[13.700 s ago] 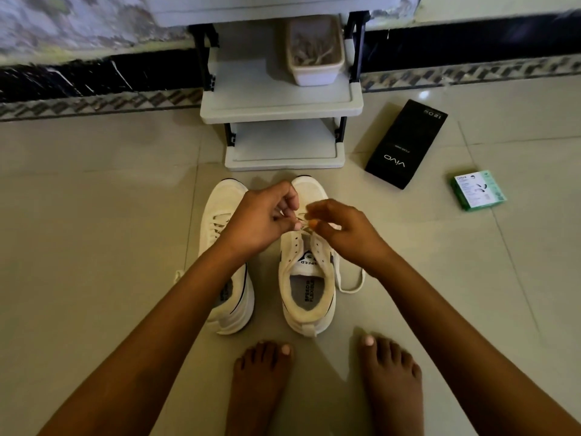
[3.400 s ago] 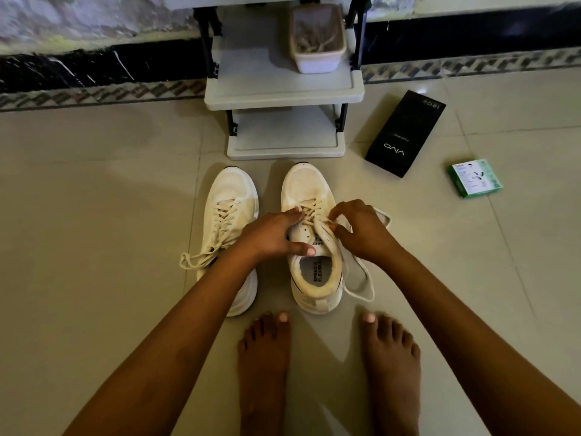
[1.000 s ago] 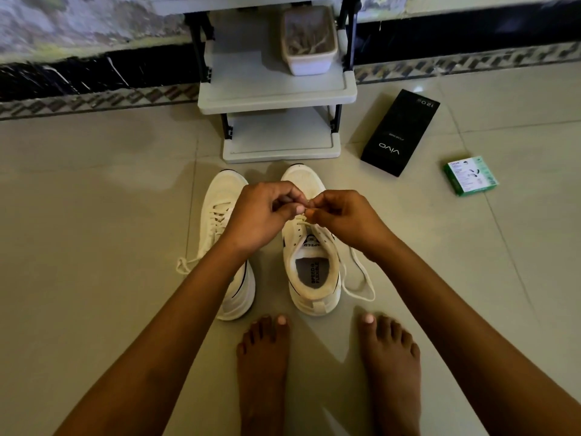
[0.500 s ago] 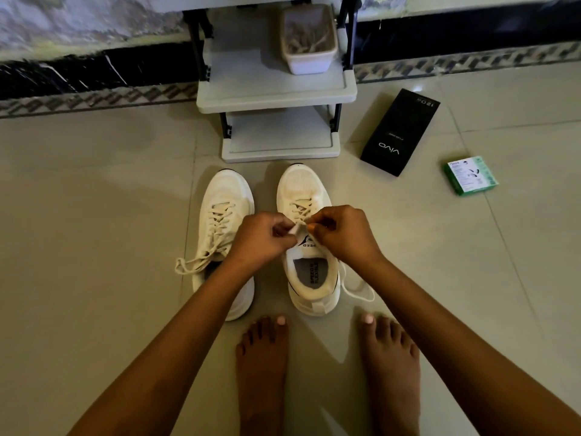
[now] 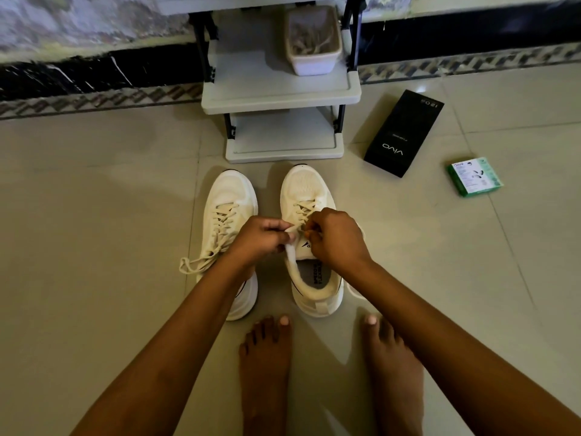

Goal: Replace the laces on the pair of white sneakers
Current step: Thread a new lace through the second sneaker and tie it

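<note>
Head: sneakers (image 5: 306, 187) toes toward shelf (image 5: 276, 96).

My left hand (image 5: 261, 239) and right hand (image 5: 336, 240) crowd the right sneaker (image 5: 309, 247); the left sneaker (image 5: 229, 234) blocks just beside. Bare floor (image 5: 94, 231) opens leftward. Ahead stands the shelf rack (image 5: 279, 121), rightward two boxes (image 5: 404, 133).

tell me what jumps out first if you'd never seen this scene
Two hands meet at centre: the left hand and right hand both pinch the lace over the tongue of the right sneaker. The left sneaker stands beside it, laced, its ends trailing on the floor. Farther right lie a black box and a green box.
</note>
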`<move>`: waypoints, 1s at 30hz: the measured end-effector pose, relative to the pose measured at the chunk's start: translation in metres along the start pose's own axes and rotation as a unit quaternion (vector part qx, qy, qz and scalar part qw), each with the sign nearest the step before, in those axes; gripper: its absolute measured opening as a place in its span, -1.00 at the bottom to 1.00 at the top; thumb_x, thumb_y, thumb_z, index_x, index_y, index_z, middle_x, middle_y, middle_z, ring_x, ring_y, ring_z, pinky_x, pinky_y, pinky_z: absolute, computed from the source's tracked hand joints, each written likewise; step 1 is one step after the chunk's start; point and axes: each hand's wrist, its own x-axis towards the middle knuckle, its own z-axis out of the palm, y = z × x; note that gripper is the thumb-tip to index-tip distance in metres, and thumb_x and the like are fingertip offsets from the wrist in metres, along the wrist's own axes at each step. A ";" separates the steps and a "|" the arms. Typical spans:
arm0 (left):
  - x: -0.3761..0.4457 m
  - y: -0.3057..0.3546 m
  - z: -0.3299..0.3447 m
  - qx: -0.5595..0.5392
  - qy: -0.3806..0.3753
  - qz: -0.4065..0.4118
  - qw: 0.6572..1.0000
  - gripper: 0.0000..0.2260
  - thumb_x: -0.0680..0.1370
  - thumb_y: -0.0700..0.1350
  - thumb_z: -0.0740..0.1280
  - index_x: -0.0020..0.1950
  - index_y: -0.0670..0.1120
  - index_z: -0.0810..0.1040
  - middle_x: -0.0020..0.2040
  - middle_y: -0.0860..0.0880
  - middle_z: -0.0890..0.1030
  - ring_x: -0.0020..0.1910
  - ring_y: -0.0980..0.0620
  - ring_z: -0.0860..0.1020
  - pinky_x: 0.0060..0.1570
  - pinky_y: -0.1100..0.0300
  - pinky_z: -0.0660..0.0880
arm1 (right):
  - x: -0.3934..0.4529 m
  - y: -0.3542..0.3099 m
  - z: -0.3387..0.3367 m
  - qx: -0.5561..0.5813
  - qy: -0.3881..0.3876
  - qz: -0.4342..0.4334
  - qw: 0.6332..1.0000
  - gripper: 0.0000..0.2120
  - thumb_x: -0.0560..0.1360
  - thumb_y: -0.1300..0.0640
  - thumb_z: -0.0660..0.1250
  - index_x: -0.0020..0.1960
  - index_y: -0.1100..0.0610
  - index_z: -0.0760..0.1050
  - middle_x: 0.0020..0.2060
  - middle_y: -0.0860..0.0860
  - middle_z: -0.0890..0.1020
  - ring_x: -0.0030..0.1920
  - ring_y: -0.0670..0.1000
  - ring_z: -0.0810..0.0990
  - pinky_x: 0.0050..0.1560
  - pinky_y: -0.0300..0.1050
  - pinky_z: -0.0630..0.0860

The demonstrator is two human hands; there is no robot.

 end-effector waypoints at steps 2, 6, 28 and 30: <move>0.001 -0.001 -0.001 -0.019 -0.005 -0.010 1.000 -0.80 0.49 -0.34 0.34 0.10 -0.25 0.59 -0.08 -0.14 0.61 -0.14 0.03 0.58 -0.20 0.32 0.54 | 0.002 -0.001 -0.001 -0.016 -0.009 -0.004 1.000 -0.81 0.51 0.18 0.26 0.07 0.17 0.57 0.00 0.11 0.61 0.00 0.12 0.55 -0.11 -0.12 0.42; 0.003 -0.002 -0.002 -0.027 -0.003 -0.024 0.999 -0.79 0.50 -0.35 0.33 0.12 -0.27 0.58 -0.05 -0.15 0.61 -0.13 0.02 0.58 -0.18 0.31 0.55 | 0.003 0.000 0.001 -0.028 -0.006 -0.004 1.000 -0.80 0.52 0.15 0.24 0.04 0.18 0.59 -0.04 0.11 0.63 -0.02 0.12 0.56 -0.08 -0.09 0.45; -0.006 0.004 -0.002 0.013 -0.021 0.011 1.000 -0.80 0.56 -0.19 0.31 0.16 -0.18 0.59 0.03 -0.12 0.63 0.02 0.00 0.57 -0.08 0.28 0.52 | 0.007 0.001 0.000 0.001 -0.007 -0.002 1.000 -0.80 0.52 0.13 0.24 -0.12 0.22 0.59 -0.19 0.16 0.62 -0.18 0.11 0.51 -0.25 -0.17 0.25; -0.008 0.006 0.002 0.062 0.002 0.038 0.997 -0.81 0.60 -0.15 0.25 0.13 -0.15 0.61 0.03 -0.13 0.63 0.00 -0.01 0.56 0.00 0.19 0.51 | 0.007 0.002 0.002 0.005 -0.003 0.007 1.000 -0.79 0.51 0.13 0.25 -0.13 0.23 0.59 -0.20 0.17 0.62 -0.18 0.13 0.52 -0.26 -0.17 0.25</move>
